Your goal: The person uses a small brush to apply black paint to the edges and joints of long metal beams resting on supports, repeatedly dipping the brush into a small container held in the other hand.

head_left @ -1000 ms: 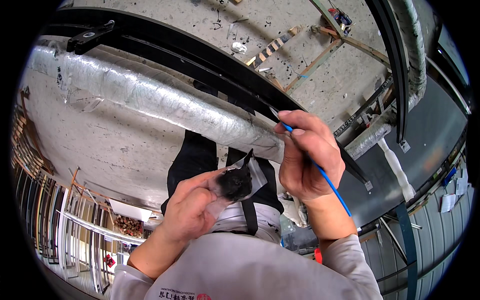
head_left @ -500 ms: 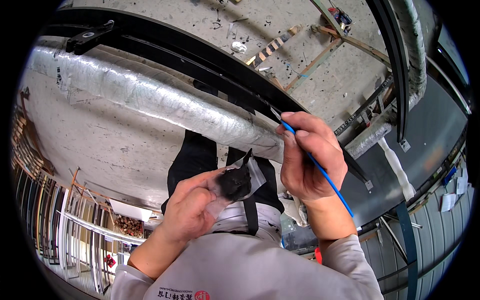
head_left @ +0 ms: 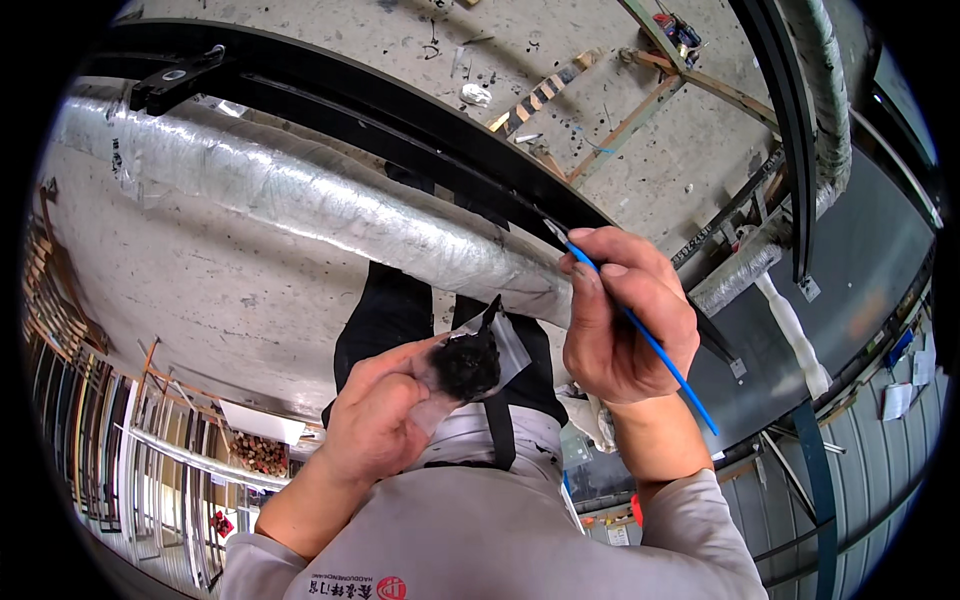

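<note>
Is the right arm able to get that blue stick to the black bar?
Probably yes: the stick in the right grip reaches to or very near the bar, and nothing seems in the way.

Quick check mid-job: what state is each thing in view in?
Left hand: closed on the translucent sheet
Translucent sheet: creased, smeared black
Right hand: gripping the blue brush
Blue brush: tilted, tip at the black frame, contact unclear
Black frame: bare, unwrapped
Silvery beam: wrapped, wrinkled
Floor: spotted, littered

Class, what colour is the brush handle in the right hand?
The brush handle is blue, seen best in the head view.
</note>
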{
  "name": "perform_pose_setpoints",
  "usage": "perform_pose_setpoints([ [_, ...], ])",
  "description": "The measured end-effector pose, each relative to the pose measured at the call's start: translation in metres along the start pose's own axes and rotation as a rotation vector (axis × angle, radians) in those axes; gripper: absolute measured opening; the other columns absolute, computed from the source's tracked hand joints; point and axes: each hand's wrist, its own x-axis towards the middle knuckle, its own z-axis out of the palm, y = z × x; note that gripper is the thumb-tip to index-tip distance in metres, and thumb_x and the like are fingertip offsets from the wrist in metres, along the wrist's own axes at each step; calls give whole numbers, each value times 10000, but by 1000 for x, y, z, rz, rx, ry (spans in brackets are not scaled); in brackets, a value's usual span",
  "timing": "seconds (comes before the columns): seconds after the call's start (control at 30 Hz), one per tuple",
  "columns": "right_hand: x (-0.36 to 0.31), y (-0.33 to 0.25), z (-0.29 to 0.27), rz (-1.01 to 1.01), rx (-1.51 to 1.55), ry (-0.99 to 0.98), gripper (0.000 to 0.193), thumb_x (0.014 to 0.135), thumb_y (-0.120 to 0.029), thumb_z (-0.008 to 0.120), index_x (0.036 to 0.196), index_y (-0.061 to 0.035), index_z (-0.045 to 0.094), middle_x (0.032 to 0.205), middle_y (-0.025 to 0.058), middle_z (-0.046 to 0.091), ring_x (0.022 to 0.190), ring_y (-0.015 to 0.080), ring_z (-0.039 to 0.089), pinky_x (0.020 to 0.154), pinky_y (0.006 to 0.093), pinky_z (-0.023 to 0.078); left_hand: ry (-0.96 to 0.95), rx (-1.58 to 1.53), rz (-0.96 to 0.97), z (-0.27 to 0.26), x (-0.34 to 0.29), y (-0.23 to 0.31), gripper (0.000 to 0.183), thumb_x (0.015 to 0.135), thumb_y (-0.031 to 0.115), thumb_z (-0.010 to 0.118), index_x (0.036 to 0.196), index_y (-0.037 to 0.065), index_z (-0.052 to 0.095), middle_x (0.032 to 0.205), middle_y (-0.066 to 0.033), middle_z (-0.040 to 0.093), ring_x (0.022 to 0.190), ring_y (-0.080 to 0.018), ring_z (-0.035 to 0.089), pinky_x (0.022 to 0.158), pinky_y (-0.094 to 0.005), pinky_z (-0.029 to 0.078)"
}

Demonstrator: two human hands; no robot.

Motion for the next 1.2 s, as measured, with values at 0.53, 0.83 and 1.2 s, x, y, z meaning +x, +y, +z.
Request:
perform_pose_setpoints([
  [0.53, -1, 0, 0, 28, -16, 11, 337, 768, 133, 732, 993, 16, 510, 831, 216, 668, 701, 314, 693, 624, 371, 572, -6, 54, -1, -2, -1, 0, 532, 839, -48, 332, 1340, -194, 440, 1290, -225, 594, 1220, -281, 577, 1105, -391, 411],
  [0.83, -1, -3, 0, 48, -72, -12, 323, 764, 123, 741, 980, 17, 525, 840, 210, 670, 709, 316, 694, 629, 374, 576, 8, 27, -13, -2, -2, 0, 557, 822, -41, 339, 1350, -191, 432, 1300, -225, 584, 1228, -282, 569, 1113, -391, 400],
  [1.2, 7, -1, 8, -64, -66, -12, 306, 765, 129, 733, 965, 20, 528, 833, 215, 663, 700, 323, 689, 623, 375, 579, 19, 37, -23, -1, -3, 3, 573, 808, -31, 340, 1350, -188, 438, 1307, -229, 582, 1245, -285, 556, 1124, -393, 383],
])
